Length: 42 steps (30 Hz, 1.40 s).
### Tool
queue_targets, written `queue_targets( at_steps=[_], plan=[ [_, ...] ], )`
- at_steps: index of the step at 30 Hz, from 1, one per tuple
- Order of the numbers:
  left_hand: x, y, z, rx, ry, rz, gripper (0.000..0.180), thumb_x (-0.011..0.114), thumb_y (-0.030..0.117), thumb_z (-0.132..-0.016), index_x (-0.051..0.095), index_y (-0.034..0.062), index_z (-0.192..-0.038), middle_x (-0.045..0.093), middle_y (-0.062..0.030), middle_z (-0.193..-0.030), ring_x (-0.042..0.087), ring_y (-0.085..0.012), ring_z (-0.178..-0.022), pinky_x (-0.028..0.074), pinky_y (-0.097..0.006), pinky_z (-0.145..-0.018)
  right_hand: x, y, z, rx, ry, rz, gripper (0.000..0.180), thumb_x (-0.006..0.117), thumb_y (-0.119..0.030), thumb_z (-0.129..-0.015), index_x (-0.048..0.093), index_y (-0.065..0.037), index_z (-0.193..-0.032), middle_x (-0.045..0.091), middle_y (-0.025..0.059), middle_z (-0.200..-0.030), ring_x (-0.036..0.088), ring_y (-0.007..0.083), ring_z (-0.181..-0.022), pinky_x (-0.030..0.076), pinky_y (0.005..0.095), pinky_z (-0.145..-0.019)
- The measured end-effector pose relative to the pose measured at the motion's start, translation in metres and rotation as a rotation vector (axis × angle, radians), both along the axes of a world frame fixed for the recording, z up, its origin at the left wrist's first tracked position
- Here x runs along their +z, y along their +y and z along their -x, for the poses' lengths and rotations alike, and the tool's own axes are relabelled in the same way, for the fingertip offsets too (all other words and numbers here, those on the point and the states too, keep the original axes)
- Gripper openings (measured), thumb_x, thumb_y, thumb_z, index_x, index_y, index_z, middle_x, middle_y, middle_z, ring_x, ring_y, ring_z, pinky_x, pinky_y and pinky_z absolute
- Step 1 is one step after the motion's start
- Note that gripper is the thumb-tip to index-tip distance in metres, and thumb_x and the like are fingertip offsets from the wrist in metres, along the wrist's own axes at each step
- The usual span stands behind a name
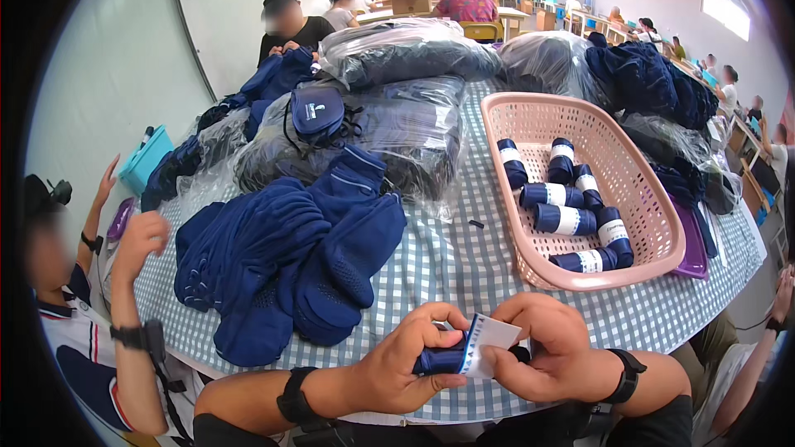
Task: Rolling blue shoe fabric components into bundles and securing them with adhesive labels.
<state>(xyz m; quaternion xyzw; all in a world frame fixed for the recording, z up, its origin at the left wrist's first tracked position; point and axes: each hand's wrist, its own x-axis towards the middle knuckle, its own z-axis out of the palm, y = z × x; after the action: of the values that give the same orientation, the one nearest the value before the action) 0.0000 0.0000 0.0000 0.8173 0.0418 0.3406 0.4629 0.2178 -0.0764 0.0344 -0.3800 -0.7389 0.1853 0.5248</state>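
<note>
At the table's near edge, my left hand (402, 364) is closed round a rolled navy sock bundle (439, 360). My right hand (551, 352) pinches a white paper band (493, 338) with a blue patterned edge, which lies against the roll; its far end is hidden by my fingers. Ahead and to the left, a loose heap of navy socks (273, 257) shows dotted soles. A pink plastic basket (672, 228) stands ahead to the right, holding several banded sock rolls (563, 219) like the one in my hands.
Clear plastic bags (406, 54) of dark goods line the back, a navy pouch (316, 112) on top. A purple tray (691, 240) sits beside the basket. Co-workers (290, 25) are at the far side and close on my left. A checked cloth (439, 265) covers the table.
</note>
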Motion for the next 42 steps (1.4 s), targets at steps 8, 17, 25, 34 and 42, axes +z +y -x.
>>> queue_targets(
  at_steps=[8,17,25,34,42],
  plan=[
    [0.002,-0.002,-0.001,0.014,-0.001,-0.144,0.057,0.079,-0.001,-0.081,0.044,0.0066,-0.125,0.05,-0.0261,-0.125,0.058,-0.035,-0.113,0.051,-0.041,-0.092,0.006,0.002,-0.002,0.158,0.097,0.156,0.015,0.077,-0.006,-0.081,0.067,0.001,-0.09,0.069,0.014,-0.095,0.069,0.0268,-0.081,0.054,0.0344,-0.071],
    [0.004,0.003,0.003,-0.023,-0.025,-0.294,0.066,0.079,-0.012,-0.07,0.047,0.0107,-0.124,0.052,-0.0205,-0.122,0.06,-0.0319,-0.109,0.052,-0.039,-0.089,0.019,0.002,-0.012,0.237,0.032,0.758,0.025,0.076,-0.021,-0.089,0.066,0.001,-0.093,0.068,0.0134,-0.079,0.066,0.0213,-0.071,0.049,0.0327,-0.062],
    [0.023,0.003,0.001,0.045,0.134,-0.182,0.058,0.075,0.015,-0.089,0.035,0.0053,-0.129,0.04,-0.0283,-0.135,0.053,-0.0359,-0.12,0.048,-0.041,-0.096,0.011,0.003,-0.003,0.174,-0.109,0.514,0.029,0.071,-0.023,-0.092,0.051,-0.001,-0.09,0.058,0.0175,-0.065,0.057,0.0324,-0.055,0.041,0.0413,-0.051],
    [0.002,0.001,0.003,-0.031,0.146,-0.09,0.05,0.072,0.017,-0.092,0.035,0.0043,-0.124,0.044,-0.0223,-0.122,0.055,-0.0292,-0.107,0.049,-0.039,-0.092,0.023,0.005,-0.01,0.226,-0.299,0.527,0.03,0.072,-0.022,-0.092,0.053,0.0,-0.083,0.056,0.0171,-0.059,0.056,0.0346,-0.051,0.038,0.0407,-0.047],
    [0.005,-0.006,0.005,-0.117,0.002,-0.135,0.045,0.074,0.02,-0.09,0.042,0.0022,-0.117,0.054,-0.024,-0.115,0.062,-0.0335,-0.1,0.053,-0.04,-0.085,0.019,0.014,-0.017,0.532,-0.136,0.721,0.027,0.071,-0.019,-0.093,0.061,0.002,-0.08,0.059,0.0108,-0.064,0.058,0.0197,-0.055,0.038,0.033,-0.052]
  ],
)
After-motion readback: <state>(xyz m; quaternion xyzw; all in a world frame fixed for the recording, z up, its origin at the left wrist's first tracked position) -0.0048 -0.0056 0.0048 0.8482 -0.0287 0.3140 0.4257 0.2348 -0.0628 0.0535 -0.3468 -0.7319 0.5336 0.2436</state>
